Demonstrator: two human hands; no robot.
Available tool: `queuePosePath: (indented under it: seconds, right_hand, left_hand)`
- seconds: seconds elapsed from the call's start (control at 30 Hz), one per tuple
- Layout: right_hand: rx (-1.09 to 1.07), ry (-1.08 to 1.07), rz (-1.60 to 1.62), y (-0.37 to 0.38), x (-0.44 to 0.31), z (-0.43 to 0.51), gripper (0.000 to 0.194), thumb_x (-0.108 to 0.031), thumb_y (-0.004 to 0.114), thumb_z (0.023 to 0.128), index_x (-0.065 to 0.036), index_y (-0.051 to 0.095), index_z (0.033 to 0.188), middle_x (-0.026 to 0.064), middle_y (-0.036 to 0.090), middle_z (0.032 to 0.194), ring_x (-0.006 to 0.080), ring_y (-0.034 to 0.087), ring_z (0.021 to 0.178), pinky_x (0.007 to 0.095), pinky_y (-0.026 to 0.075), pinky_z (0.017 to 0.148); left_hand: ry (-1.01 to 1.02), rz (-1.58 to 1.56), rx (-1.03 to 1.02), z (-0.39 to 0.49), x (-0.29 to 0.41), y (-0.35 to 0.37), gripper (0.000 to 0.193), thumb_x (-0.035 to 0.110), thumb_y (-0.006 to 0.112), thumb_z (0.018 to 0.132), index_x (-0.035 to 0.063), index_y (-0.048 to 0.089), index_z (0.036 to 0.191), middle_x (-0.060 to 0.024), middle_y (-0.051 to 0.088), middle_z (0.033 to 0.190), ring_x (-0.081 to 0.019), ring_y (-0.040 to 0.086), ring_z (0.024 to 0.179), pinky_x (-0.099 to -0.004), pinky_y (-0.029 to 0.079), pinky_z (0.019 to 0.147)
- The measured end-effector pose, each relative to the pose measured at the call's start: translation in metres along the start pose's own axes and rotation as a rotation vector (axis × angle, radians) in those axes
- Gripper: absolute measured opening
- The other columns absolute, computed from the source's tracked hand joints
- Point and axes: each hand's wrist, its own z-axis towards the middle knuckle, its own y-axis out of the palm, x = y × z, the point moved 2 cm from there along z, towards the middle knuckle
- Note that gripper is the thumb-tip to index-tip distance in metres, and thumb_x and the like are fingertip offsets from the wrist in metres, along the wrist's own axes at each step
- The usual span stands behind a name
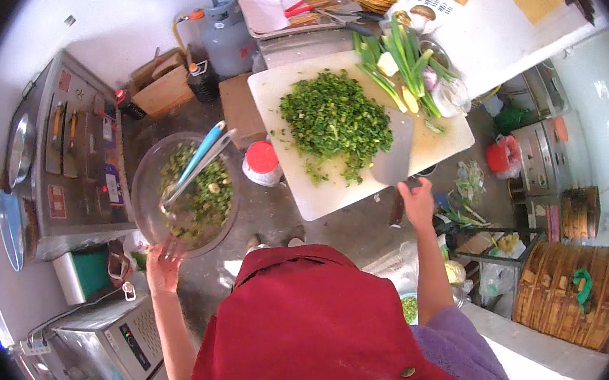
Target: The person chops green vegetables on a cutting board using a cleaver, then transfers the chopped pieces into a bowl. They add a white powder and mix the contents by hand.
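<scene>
My left hand [164,267] grips the near rim of a large clear bowl [139,196], its fingers showing through the wall. Inside are chopped greens [211,189], a blue-handled utensil [203,147] and a metal-handled one [202,166]. A cleaver [395,146] lies flat on a white cutting board [303,198], its dark handle jutting past the near edge. Beside that handle is my right hand [418,204], fingers apart and thumb at the handle; a firm hold is not visible. Against the blade sits a big heap of finely chopped greens [336,119].
Scallions [405,62] and a plastic bag [451,97] occupy the board's far right. A red-lidded jar [262,163] stands between bowl and board. Behind are a gas cylinder [228,37] and a metal tray [254,26] with scissors. Bamboo steamers [561,319] stand right.
</scene>
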Motion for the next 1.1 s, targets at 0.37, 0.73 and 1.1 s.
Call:
queuePosePath:
  seconds: [0.37,0.73,1.1]
  right_hand:
    - [-0.436,0.232,0.849,-0.003,0.006,0.014,0.025,-0.009,0.068,0.085,-0.001,0.047,0.096,0.0074,0.056,0.067,0.0152,0.055,0.047,0.0305,0.046,0.041]
    - [-0.288,0.267,0.645,-0.029,0.042,-0.007,0.026,-0.011,0.067,0.087,-0.006,0.043,0.094,0.0029,0.049,0.056,0.0119,0.047,0.040,0.0293,0.040,0.036]
    - [-0.498,0.151,0.555,0.005,-0.021,-0.059,0.023,-0.011,0.064,0.088,-0.007,0.043,0.096,0.0016,0.047,0.055,0.0110,0.045,0.039,0.0285,0.039,0.035]
  left_hand:
    - [-0.118,0.020,0.160,0.019,-0.058,-0.077,0.051,0.022,0.072,0.080,0.0105,0.052,0.126,-0.0074,0.055,0.123,-0.0311,0.053,0.112,-0.0528,0.050,0.089]
    - [-0.230,0.194,0.089,0.052,-0.116,-0.045,0.019,0.019,0.063,0.086,0.0100,0.056,0.102,-0.0077,0.058,0.107,-0.0289,0.057,0.101,-0.0492,0.055,0.076]
    - [-0.283,0.288,-0.145,0.111,-0.121,0.037,0.004,0.014,0.057,0.089,0.0111,0.057,0.092,-0.0028,0.061,0.097,-0.0185,0.058,0.091,-0.0425,0.054,0.072]
